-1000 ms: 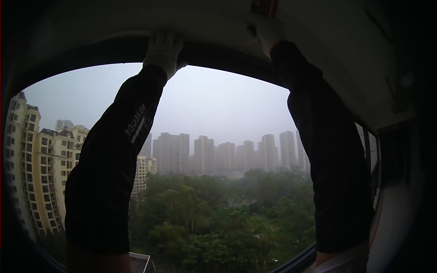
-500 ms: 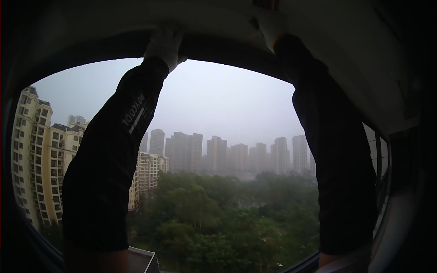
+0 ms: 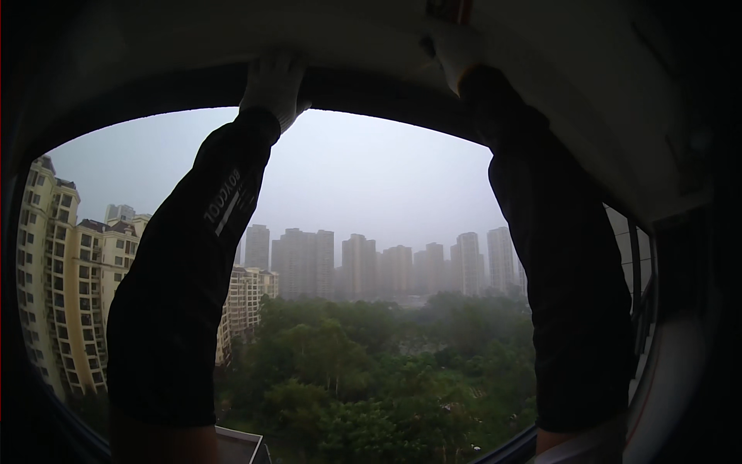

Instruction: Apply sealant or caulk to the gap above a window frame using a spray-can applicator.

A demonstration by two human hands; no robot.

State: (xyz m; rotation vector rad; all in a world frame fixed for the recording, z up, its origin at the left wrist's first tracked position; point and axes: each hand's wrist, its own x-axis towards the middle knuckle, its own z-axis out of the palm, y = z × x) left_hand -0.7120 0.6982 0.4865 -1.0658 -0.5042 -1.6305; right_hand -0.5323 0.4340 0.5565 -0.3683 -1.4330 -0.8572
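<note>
The person reaches both arms up to the top of a big window. The left hand (image 3: 272,87) wears a white glove. It lies against the dark top bar of the window frame (image 3: 363,91), with its fingers close together and bent onto the bar. The fingertips are hidden in the shadow, so whether they grip the bar or just press on it cannot be told.

The right hand (image 3: 456,52) also wears a white glove. It sits a little higher and more to the right, up where the top bar meets the pale ceiling (image 3: 232,31). Only part of it shows (the rest melts into the bright ceiling), so one cannot tell if its fingers are spread or shut.

Both arms are in long black sleeves. The left sleeve (image 3: 193,263) has small white print on it. The right sleeve (image 3: 564,255) is plain and dark.

Between the two arms, far away, stand tall grey tower blocks (image 3: 363,263) in the mist. On the left is a nearer cream apartment building (image 3: 69,286) with many windows. Below are lots of green trees (image 3: 371,371). The sky (image 3: 371,178) is grey and hazy.

On the right side, a side window with dark bars (image 3: 638,271) runs along the wall.
</note>
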